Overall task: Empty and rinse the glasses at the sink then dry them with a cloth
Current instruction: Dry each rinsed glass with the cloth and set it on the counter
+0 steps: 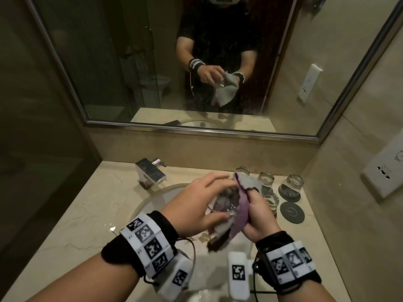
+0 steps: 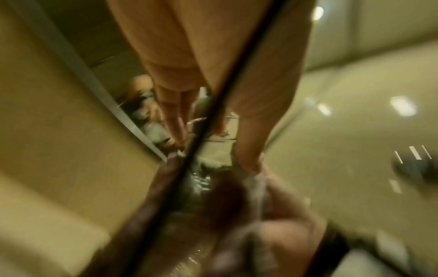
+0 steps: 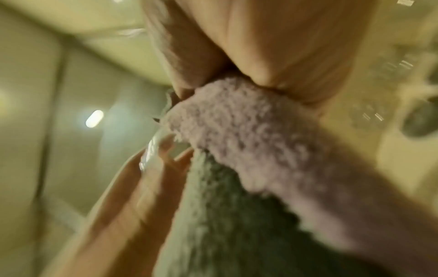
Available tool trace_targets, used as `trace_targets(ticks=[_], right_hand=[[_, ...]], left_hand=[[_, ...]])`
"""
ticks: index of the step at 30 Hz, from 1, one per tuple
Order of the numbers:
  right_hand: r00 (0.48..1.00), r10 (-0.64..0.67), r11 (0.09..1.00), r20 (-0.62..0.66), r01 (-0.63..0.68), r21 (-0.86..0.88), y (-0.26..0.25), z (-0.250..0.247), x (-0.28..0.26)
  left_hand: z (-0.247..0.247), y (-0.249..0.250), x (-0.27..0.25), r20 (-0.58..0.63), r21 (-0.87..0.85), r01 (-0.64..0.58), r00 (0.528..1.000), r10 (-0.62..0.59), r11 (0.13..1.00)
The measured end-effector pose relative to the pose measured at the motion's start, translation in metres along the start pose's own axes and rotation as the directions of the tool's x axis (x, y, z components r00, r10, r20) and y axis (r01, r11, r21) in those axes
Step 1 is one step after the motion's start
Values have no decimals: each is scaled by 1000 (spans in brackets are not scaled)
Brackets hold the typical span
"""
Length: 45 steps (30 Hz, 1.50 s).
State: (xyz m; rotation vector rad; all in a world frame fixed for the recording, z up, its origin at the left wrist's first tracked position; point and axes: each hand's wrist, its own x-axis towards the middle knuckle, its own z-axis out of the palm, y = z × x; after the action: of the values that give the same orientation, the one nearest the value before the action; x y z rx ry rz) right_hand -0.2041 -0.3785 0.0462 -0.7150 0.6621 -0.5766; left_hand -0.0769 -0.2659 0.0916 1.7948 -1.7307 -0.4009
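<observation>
Drying step, seen from the head view. My left hand [image 1: 197,200] grasps the glass [image 1: 225,202] over the sink [image 1: 150,199], fingers curled over its far side and thumb under its near side. The glass lies on its side, its long axis running roughly from 9 o'clock to 3 o'clock, apparently with the open mouth turned toward 3 o'clock, where my right hand [image 1: 258,214] waits. That hand is clenched on the cloth [image 1: 244,205], a two-sided towel, purple on one face and grey on the other; a fold rises toward 12 o'clock above the glass and a tail hangs toward 6 o'clock.

The relation that governs the coming move: the cloth sits touching the glass at its 3 o'clock end, so my right hand is the nearer one to the mouth, and the wipe should, in my judgement, enter along the glass's long axis while my left hand turns it. The wrist views are blurred; how far the cloth reaches inside cannot be told.

At 2 o'clock on the desk stand the other glasses [image 1: 267,182], some holding water, one on a dark coaster [image 1: 291,213]'s neighbour. The faucet [image 1: 150,172] stands at 11 o'clock.
</observation>
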Motion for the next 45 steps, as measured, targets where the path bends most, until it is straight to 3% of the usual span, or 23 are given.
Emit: trace_targets(ticks=[1,3,5,7,9,12,14,16,18,19,21,23,24,26,28,29,31,33,35,37,40,42,45], right_hand=[[998,57,997,22,-58,41,-2,0,-1],[998,62,996,14,-63,62,-3,0,-2],[996,-69,997,-59,67,-32,0,-2,1],[967,-217,969,-135,197,-149,3,-3,1],[971,-195,977,-139,180,-115,2,-4,3],[1000,11,999,-17,-11,38,-4,-1,-1],[1000,8,999,-14,-7,53,-6,0,-4],[984,-155,988,-88,153,-37,-4,-4,-3],[928,-327,935,-178,289,-207,-2,-7,-4],[918,-348,921,-191,297,-251,-1,-9,-3],[957,-232,960,-174,196,-200,-5,-9,-1],[999,-24,996,-30,21,-83,-10,-5,-3],[1000,16,998,-6,-16,-56,-11,-3,-5],[999,-5,999,-53,3,-46,-8,-3,-5],[973,-139,951,-183,80,-297,-3,-5,-3],[946,-209,896,-247,84,-437,-1,-5,-3],[929,-244,851,-277,68,-521,1,-5,-1],[970,-142,925,-195,60,-375,-2,0,1],[993,-12,976,-117,-14,-216,-3,3,-1],[991,-37,965,-128,2,-262,0,2,1],[946,-283,855,-157,175,-488,4,6,2],[939,-324,875,-113,251,-415,6,9,1],[991,-102,969,-87,79,-233,2,13,5]], left_hand=[[1,-3,-1,8,50,-67,998,66,997],[-1,0,-1,13,-40,16,1000,-16,999],[1,-1,0,21,-227,200,980,-200,953],[2,-1,0,-12,-235,218,974,-227,947],[3,3,0,-11,-53,135,991,-135,989],[5,3,2,-17,69,-112,993,113,991],[3,3,3,-3,-133,31,999,-32,991],[1,5,4,62,-418,260,964,-259,870],[2,2,6,88,-517,315,944,-317,795],[4,2,5,70,-464,279,958,-279,841],[4,3,3,16,-209,137,991,-136,968],[6,-2,1,-14,-30,-69,998,68,997],[6,-4,1,10,-45,-77,997,78,996],[3,-4,2,47,-209,89,996,-80,974],[1,-1,4,113,-395,305,952,-283,867],[2,-1,5,118,-445,337,940,-319,829],[3,-1,4,81,-390,290,956,-281,874],[3,-2,2,25,-223,154,988,-152,962],[6,-7,0,8,-213,68,998,-68,975],[4,-6,1,44,-358,159,987,-154,920],[0,-7,3,102,-544,324,941,-322,774],[-4,-6,2,99,-450,298,953,-285,842],[-4,-9,-1,38,-131,95,995,-91,987]])
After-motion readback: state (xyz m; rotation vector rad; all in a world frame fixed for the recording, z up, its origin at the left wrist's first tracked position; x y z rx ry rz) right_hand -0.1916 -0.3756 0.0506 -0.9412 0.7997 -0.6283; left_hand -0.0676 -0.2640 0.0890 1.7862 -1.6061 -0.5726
